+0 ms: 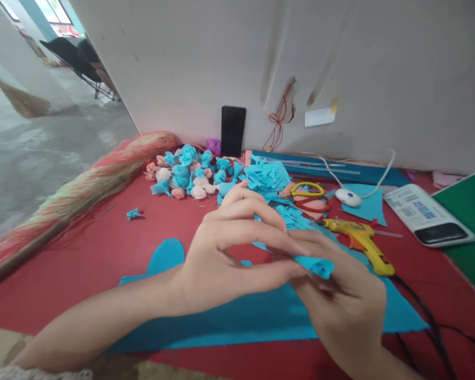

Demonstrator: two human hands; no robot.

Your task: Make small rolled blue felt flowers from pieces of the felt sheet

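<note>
Between the thumb and forefinger of my left hand [237, 243] is a small rolled blue crepe paper flower [319, 266], its coiled end facing right. My right hand [340, 301] curls round the flower from behind and meets my left fingertips; its own fingertips are partly hidden. Under both hands lies a large sheet of blue crepe paper [237, 322]. Cut blue paper pieces [267, 174] are heaped just beyond. Finished blue, pink and white paper roses [182, 174] form a pile at the back left.
A yellow glue gun [364, 243] with a black cord lies right of my hands. Scissors [309, 196], a white oval device with a cable [348, 197] and a white box-like device [429, 215] sit behind. A phone [233, 131] leans on the wall; a broom [83, 195] lies left.
</note>
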